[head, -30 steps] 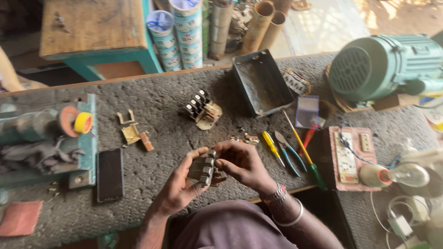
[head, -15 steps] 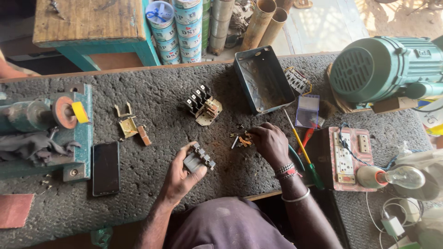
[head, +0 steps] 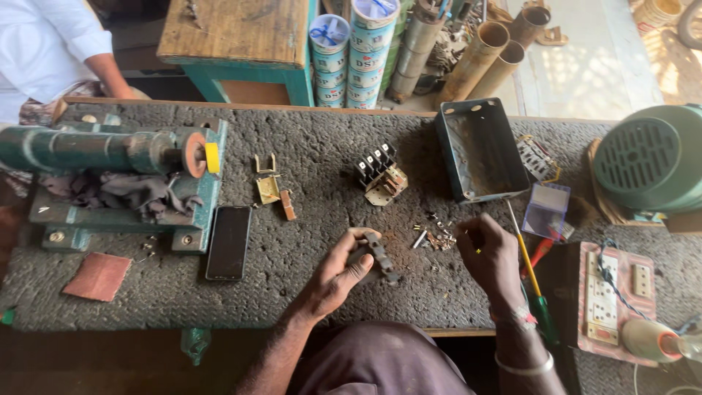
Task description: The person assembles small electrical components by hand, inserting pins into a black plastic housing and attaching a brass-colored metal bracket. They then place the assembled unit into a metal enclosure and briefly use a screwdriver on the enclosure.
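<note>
Your table has a rough dark grey top. On it lie a black phone, a reddish sandpaper sheet, an open metal box, a black terminal block, scattered small screws, and a green motor at your right.

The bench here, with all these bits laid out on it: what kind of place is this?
Most likely a small electrical repair workshop. The left hand holds a dark switch block, the right hand is at a scatter of small screws, and a green electric motor and screwdrivers lie on the bench.
</note>
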